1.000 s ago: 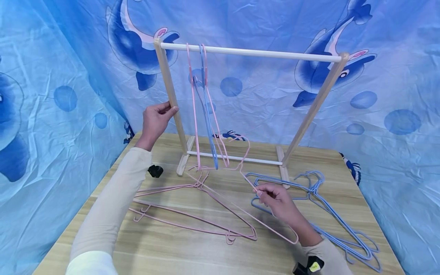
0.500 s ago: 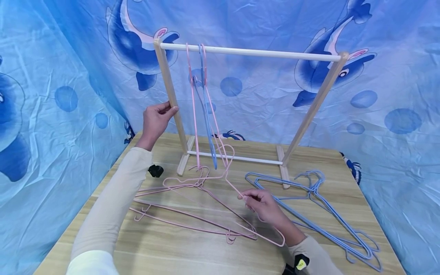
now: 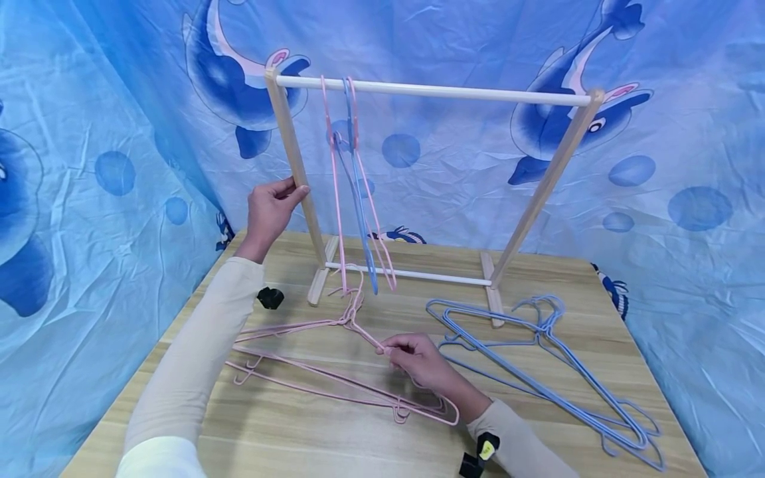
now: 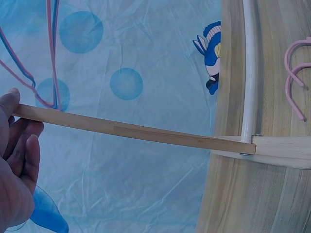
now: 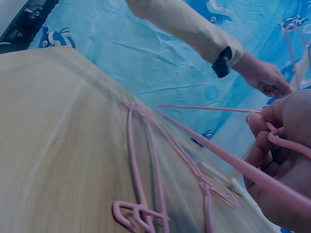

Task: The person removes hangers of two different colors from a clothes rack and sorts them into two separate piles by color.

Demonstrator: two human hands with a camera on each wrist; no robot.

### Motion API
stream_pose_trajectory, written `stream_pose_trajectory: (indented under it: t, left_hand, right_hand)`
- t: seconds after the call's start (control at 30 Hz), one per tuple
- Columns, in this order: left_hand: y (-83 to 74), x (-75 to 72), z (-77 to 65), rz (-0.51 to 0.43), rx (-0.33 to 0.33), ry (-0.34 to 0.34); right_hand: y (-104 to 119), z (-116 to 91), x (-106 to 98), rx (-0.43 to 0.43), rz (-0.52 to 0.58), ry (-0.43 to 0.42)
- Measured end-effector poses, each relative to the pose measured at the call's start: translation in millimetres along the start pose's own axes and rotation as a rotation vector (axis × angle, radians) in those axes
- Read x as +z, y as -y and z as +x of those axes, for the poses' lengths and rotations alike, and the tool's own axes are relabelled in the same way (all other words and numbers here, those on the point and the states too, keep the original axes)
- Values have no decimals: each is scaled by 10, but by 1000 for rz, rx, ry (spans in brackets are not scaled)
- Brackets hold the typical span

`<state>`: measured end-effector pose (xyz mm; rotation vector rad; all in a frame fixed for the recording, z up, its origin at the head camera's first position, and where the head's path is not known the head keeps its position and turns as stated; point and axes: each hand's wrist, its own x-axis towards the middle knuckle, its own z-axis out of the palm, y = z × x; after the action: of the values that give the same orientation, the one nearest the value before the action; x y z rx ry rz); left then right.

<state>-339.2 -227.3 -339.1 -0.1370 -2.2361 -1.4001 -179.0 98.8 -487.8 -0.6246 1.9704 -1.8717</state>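
My left hand [image 3: 271, 209] pinches the left wooden post [image 3: 289, 136] of a small hanger rack between thumb and fingers; the left wrist view shows this post [image 4: 121, 130] running down to its foot. My right hand [image 3: 424, 365] pinches one arm of a pink clothes hanger [image 5: 233, 159], low over other pink hangers [image 3: 335, 393] lying on the table at left centre. In the head view the held hanger overlaps that pile, so whether they touch is unclear. On the rack's white top bar [image 3: 442, 89] hang pink hangers [image 3: 336, 192] and a blue hanger [image 3: 361, 206], close to the left post.
Several blue hangers [image 3: 556, 398] lie overlapped on the right of the wooden table [image 3: 287, 438]. A small black object [image 3: 271, 298] sits near the rack's left foot [image 3: 317, 285]. Blue dolphin-print cloth [image 3: 454, 40] surrounds the table behind and at the sides.
My right hand has moved left and slightly down, bringing the pink hanger from near the blue hangers to over the pink ones. The left hand stays on the post.
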Motion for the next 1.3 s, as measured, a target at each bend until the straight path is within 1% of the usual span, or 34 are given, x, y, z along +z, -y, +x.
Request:
stream_pose_trajectory:
  t: [0.17, 0.33, 0.5, 0.6, 0.73, 0.9, 1.07, 1.17, 1.3]
  left_hand:
    - [-3, -2, 5, 6, -17, 9]
    - [2, -8, 4, 3, -12, 6]
    - [12, -5, 3, -4, -8, 9]
    - [11, -6, 8, -3, -14, 13]
    - [10, -13, 13, -2, -16, 13]
    - [21, -11, 14, -8, -3, 7]
    - [26, -5, 18, -7, 1, 3]
    - [24, -2, 18, -8, 0, -1]
    - [20, 1, 15, -10, 2, -2]
  right_hand:
    - [-61, 111, 107, 6, 3, 26]
    - [-118, 190, 145, -9, -44, 35]
    - [-183, 230, 124, -52, -204, 32]
    - [-212, 236, 105, -60, -286, 37]
    - [-247, 256, 88, -62, -356, 11]
    - [-294, 312, 72, -109, -434, -42]
    - [-336, 350, 71, -144, -475, -66]
    - [-365, 370, 72, -146, -491, -78]
    - [-396, 390, 71, -126, -522, -95]
